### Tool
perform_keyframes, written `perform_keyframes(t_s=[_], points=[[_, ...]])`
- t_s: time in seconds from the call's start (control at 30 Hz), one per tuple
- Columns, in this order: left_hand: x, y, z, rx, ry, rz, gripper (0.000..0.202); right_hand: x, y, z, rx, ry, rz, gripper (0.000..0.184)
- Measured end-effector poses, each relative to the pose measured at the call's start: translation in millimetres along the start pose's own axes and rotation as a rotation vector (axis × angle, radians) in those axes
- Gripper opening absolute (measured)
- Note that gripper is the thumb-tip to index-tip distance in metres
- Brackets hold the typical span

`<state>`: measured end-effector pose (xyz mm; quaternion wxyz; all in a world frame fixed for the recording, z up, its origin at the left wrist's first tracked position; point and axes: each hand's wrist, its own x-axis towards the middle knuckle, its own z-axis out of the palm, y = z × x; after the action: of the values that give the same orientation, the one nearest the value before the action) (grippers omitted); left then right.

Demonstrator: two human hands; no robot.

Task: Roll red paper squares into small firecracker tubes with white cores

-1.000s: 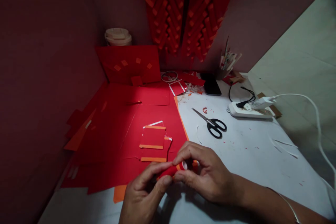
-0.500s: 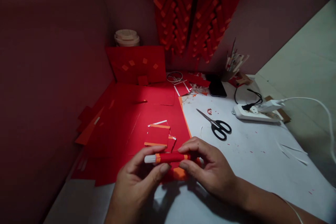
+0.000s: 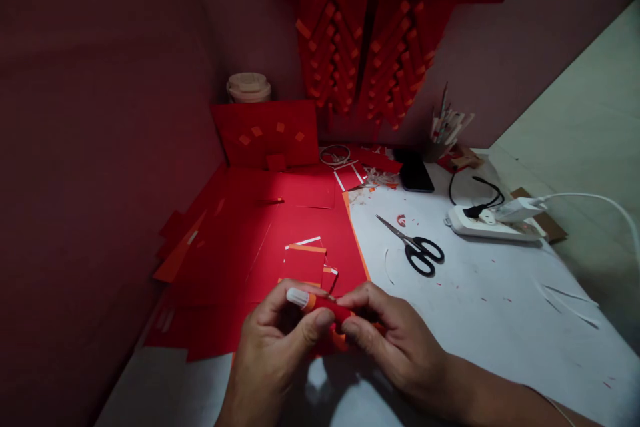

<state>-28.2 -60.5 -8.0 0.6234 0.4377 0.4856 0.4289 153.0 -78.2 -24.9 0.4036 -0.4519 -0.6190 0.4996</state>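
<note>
- At eight o'clock from centre: red sheets [image 3: 215, 267], overlapping.
- Near half past six: left hand [image 3: 287, 340], fingers gripping red paper roll [image 3: 330, 307].
- At six: same roll, orange-banded, white ribbed rod [image 3: 297, 297] protruding toward ten.
- At five: right hand [image 3: 393, 340], fingertips pinching roll's opposite end.
- At four: black-handled scissors [image 3: 417, 247].

Bare fingers [image 3: 367, 340] and right forearm [image 3: 475, 380], thin band [image 3: 553, 405] perhaps.
</note>
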Motion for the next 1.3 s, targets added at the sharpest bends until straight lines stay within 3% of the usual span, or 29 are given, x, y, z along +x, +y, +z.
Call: perform_keyframes(t_s=[0.2,0.33,0.6,0.77,0.9,1.0,1.2,1.3], points=[[6,11,7.3,-0.016,0.026,-0.086,0.012,4,5,2,0.187,-0.032,0.157,0.019],[7,5,10.0,-0.161,0.008,-0.155,0.017,7,11,7,0.353,-0.114,0.273,0.028],[7,-4,7.9,-0.26,-0.006,-0.174,0.018,7,10,4,0.352,-0.145,0.261,0.038],[9,-11,10.0,-0.337,-0.09,-0.17,0.023,5,16,8,0.408,-0.125,0.319,0.039],[12,-14,8.0,-0.401,-0.024,-0.233,0.034,4,26,15,0.451,-0.021,0.319,0.035],[15,-15,6.1,-0.389,0.014,-0.261,0.035,5,29,13,0.386,-0.058,0.312,0.03],[12,-20,5.8,-0.44,-0.026,-0.199,0.022,6,24,7,0.226,-0.051,0.216,0.023],[10,-19,5.1,-0.451,-0.011,-0.225,0.019,7,18,9,0.221,-0.022,0.238,0.023]])
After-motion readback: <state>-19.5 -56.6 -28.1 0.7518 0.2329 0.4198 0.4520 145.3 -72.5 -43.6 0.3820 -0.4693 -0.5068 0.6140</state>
